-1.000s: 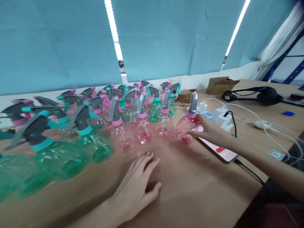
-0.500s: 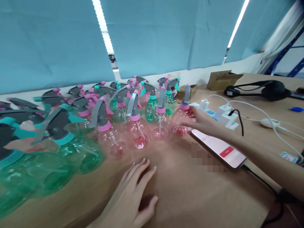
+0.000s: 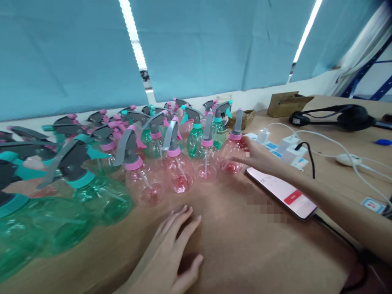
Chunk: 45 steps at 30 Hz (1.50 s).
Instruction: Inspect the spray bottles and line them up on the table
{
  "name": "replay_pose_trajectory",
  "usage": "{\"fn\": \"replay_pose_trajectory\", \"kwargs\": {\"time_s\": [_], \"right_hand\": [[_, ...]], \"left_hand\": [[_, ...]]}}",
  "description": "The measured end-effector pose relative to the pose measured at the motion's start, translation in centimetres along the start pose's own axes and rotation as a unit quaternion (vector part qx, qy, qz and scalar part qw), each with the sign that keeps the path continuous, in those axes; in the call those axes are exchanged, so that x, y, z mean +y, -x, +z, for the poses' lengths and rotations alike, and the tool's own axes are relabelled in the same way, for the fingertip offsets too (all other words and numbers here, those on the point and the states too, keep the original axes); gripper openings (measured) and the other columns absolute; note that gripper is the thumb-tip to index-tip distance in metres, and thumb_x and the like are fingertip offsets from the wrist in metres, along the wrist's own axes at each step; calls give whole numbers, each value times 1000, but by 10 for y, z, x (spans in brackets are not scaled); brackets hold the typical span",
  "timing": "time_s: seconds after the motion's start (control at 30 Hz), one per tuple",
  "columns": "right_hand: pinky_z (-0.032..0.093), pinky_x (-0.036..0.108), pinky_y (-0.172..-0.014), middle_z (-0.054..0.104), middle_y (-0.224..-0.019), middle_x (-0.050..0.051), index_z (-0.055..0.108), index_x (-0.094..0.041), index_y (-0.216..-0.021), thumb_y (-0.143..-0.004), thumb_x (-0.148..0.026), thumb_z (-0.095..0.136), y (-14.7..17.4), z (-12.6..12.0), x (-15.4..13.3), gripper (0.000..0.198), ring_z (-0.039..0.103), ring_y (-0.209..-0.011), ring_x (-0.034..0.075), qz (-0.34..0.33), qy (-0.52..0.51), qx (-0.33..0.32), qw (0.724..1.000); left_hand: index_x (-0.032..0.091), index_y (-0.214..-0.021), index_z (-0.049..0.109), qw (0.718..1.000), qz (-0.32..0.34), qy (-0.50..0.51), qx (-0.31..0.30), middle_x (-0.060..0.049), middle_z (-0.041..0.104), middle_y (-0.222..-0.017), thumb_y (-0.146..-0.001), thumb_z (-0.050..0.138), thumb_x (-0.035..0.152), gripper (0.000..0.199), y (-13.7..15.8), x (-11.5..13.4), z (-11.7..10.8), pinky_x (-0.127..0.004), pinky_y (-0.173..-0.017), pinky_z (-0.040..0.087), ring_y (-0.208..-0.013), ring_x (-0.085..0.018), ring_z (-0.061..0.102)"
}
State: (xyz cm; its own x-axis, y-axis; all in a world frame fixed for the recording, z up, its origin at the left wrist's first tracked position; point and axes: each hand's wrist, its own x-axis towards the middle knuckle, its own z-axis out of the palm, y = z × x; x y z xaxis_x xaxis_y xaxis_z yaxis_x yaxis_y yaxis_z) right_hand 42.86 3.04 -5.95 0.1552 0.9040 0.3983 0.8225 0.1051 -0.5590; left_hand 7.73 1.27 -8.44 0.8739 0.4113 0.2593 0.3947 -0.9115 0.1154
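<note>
My right hand [image 3: 260, 154] is wrapped round the clear pink body of a spray bottle [image 3: 229, 157] at the right end of the front row. This bottle stands upright on the table, its grey trigger head and pink collar above my fingers. Just left of it, close against it, is another pink spray bottle [image 3: 207, 165], with a third pink spray bottle [image 3: 179, 173] beyond that. My left hand [image 3: 171, 245] rests on the brown tabletop [image 3: 226, 241], fingers spread and holding nothing. Green spray bottles [image 3: 107, 200] with teal collars stand at the left.
A phone with a lit screen [image 3: 284, 196] lies below my right forearm. Behind that arm are a power strip with white chargers [image 3: 289, 147] and loose white cables. A black headset [image 3: 337, 116] and cardboard box [image 3: 286, 104] lie at the back right; more spray bottles fill the back left.
The pink spray bottle in my right hand has shifted slightly left, towards its neighbour, with the hand. My left hand has stayed in place.
</note>
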Motion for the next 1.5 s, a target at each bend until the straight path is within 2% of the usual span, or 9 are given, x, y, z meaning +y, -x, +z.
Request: {"fn": "replay_pose_trajectory", "kwargs": {"time_s": [0.17,0.33,0.43,0.57,0.77,0.9,1.0,1.2,1.5], "right_hand": [[47,54,-99,55,-135,14,39,-24,-138,-77,-59,67,10,-2,-7,76,54,-121,35,1,-11,9,1000],[40,59,-103,39,-149,19,30,-20,-145,-78,-61,64,46,-2,-28,85,42,-133,39,50,31,61,996],[39,60,-104,42,-147,16,30,-24,-144,-81,-59,61,71,5,-48,78,43,-132,38,16,31,56,998],[44,58,-100,51,-137,18,35,-19,-139,-82,-59,59,93,22,-83,73,50,-125,37,-16,43,40,998],[46,50,-100,55,-132,12,37,-23,-134,-90,-49,55,103,63,-143,54,53,-122,28,-115,10,-81,990],[45,47,-102,56,-130,11,40,-23,-133,-91,-44,56,102,105,-188,49,53,-122,25,-170,-43,-201,964],[42,45,-106,53,-135,11,40,-21,-135,-92,-37,55,102,138,-223,48,50,-126,23,-205,-93,-256,940],[38,44,-110,54,-137,11,44,-19,-131,-91,-30,55,105,186,-277,43,48,-129,21,-256,-147,-280,914],[36,45,-112,49,-144,12,46,-19,-134,-91,-31,55,117,226,-321,45,42,-135,22,-316,-152,-299,887]], "left_hand": [[24,-140,35,1000,-12,26,-12,-14,50,-142,-84,56,26,60,0,2,1,-58,-97,49,-129,-34,49],[19,-137,43,998,-33,49,-33,-15,49,-142,-88,53,26,50,5,5,-2,-58,-100,47,-130,-34,47],[20,-136,45,997,-39,63,-27,-14,49,-143,-88,53,26,49,13,7,-4,-56,-102,45,-131,-33,47],[19,-136,46,996,-49,71,-24,-14,50,-142,-89,53,26,48,30,9,-10,-54,-104,43,-131,-32,46],[18,-135,49,994,-98,50,-23,-14,52,-141,-89,55,24,47,73,10,-25,-54,-105,43,-130,-32,48],[16,-133,50,989,-143,19,-27,-15,52,-140,-89,55,25,45,112,7,-38,-52,-104,44,-128,-32,49],[10,-132,51,982,-187,-1,-23,-18,53,-139,-90,55,24,45,142,3,-50,-53,-102,46,-127,-33,51],[14,-127,55,967,-252,-25,25,-14,58,-133,-92,51,25,37,202,-15,-70,-50,-102,47,-124,-31,53],[14,-128,56,944,-323,-58,36,-15,56,-137,-95,47,34,39,264,-34,-88,-51,-105,43,-127,-31,50]]}}
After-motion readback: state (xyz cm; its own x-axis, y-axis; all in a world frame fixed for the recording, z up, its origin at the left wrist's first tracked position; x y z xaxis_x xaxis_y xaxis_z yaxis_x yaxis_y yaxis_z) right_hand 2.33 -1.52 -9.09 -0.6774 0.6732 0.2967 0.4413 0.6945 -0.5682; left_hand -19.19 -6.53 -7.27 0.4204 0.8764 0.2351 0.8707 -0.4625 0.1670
